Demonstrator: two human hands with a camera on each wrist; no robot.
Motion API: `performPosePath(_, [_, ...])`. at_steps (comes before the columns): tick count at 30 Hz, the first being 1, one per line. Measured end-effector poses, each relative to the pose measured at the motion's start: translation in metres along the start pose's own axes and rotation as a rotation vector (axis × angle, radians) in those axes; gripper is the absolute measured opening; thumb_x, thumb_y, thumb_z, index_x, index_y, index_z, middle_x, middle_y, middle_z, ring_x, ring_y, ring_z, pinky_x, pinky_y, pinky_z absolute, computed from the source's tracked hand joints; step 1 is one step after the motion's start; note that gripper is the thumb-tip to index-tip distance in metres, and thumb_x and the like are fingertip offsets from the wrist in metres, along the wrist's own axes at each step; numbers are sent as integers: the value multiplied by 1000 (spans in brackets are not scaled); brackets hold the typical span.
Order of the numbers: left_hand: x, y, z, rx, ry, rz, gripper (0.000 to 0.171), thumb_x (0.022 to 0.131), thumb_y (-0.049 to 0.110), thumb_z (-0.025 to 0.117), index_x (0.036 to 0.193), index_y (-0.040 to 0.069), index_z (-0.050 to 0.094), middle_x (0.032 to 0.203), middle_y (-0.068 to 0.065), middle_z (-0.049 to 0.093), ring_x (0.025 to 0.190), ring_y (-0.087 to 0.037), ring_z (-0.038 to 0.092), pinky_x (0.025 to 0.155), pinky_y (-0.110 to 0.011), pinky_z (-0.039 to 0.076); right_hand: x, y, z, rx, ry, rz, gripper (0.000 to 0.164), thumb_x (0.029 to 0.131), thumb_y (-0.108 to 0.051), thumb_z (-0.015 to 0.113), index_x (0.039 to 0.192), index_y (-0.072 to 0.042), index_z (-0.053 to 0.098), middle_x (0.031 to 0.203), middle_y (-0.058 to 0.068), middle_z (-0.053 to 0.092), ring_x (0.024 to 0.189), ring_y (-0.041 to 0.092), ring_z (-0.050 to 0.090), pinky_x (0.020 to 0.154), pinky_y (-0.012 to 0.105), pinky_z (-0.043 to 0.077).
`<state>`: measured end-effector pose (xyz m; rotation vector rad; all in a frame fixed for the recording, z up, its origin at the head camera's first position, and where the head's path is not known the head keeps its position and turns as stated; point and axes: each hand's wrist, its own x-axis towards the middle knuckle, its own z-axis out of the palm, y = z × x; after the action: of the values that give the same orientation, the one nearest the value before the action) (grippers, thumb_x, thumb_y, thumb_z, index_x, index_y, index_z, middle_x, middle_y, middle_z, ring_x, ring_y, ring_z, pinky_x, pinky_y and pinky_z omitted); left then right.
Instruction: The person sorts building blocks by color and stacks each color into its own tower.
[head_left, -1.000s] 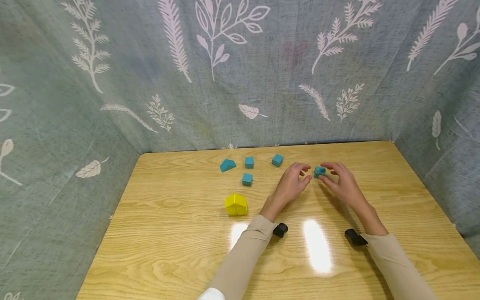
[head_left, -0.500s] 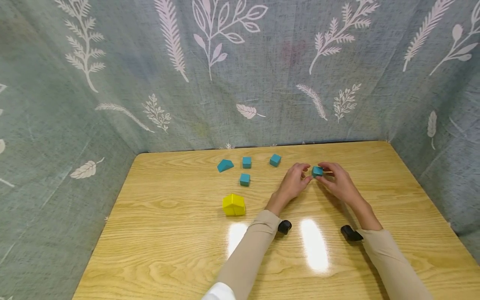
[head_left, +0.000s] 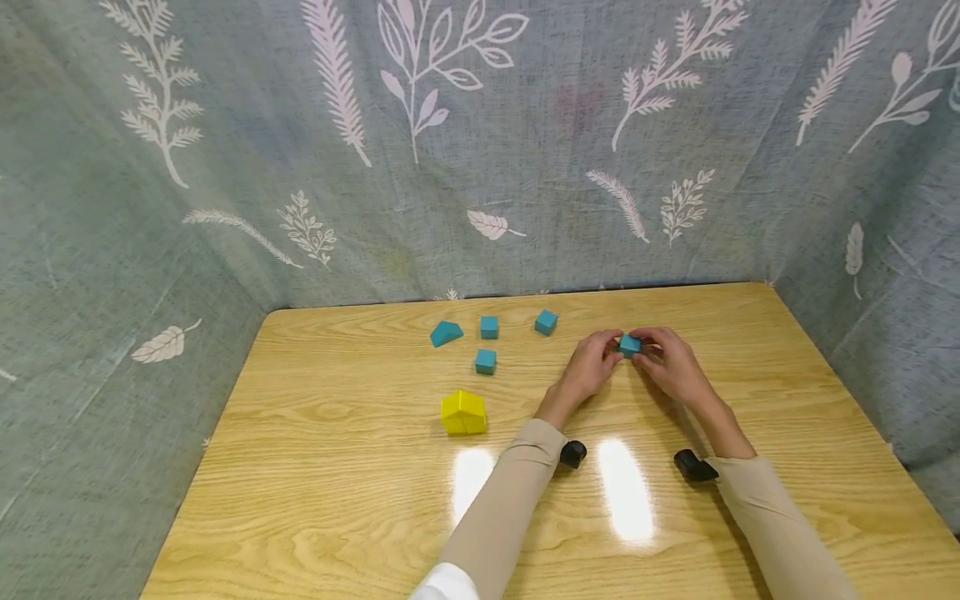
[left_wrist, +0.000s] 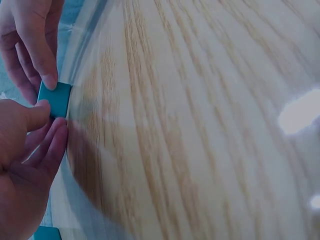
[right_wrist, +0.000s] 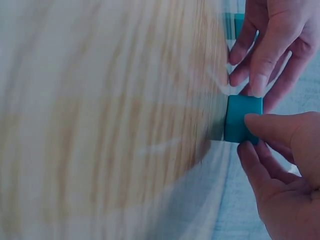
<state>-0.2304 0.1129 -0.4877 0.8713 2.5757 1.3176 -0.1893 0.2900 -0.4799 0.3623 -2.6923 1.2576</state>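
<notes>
A small teal cube-shaped block (head_left: 630, 347) sits between the two hands at the right back part of the wooden table. My right hand (head_left: 672, 367) pinches it from the right, with thumb and fingers at its sides, as the right wrist view shows the block (right_wrist: 242, 119) up close. From the left, my left hand (head_left: 588, 364) holds the same block with its thumb and fingertips. The left wrist view has the left hand (left_wrist: 25, 150) below the block (left_wrist: 56, 102). Some fingertips are hidden behind the block. It appears to stand on the tabletop.
Left of the hands lie three other teal cubes: one nearest (head_left: 546, 322), one behind (head_left: 489, 327), one in front (head_left: 486, 362). A teal wedge-like block (head_left: 446, 333) lies farther left. A yellow house-shaped piece (head_left: 463, 412) stands closer. Patterned cloth (head_left: 450, 167) borders the table (head_left: 337, 500).
The left hand's fingers have come in from a small gap to meet the block. The right hand has kept its hold, and the block has turned slightly. The head view has shifted a little.
</notes>
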Motion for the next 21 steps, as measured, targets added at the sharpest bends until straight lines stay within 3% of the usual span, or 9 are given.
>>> performPosePath(13, [-2, -5, 3, -73, 62, -18, 32, 103, 9, 62, 134, 0, 61, 115, -13, 68, 101, -19, 66, 83, -17, 52, 1, -4, -1, 15, -20, -23, 37, 91, 15, 69, 126, 16, 59, 120, 31, 56, 110, 48, 61, 97, 51, 52])
performPosePath(21, [-8, -6, -2, -118, 63, -21, 33, 102, 12, 64, 134, 2, 62, 118, -14, 66, 104, -20, 65, 84, -16, 51, -1, -10, -5, 71, -69, -22, 37, 93, 12, 68, 129, 15, 59, 122, 30, 56, 114, 48, 59, 99, 50, 51])
